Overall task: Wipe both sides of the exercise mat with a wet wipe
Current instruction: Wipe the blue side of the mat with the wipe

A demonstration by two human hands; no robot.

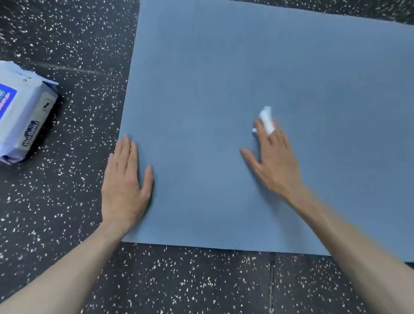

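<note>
Wipes pack (9, 111) lies beside mat (269, 76)

Exercise mat (219, 80): running off the right edge, far end unseen.
Wet wipe (266, 119): blurring, mostly hiding under the right hand (276, 160) fingers.
Wipes pack (9, 111): left edge cropping it; label print unreadable.
</note>
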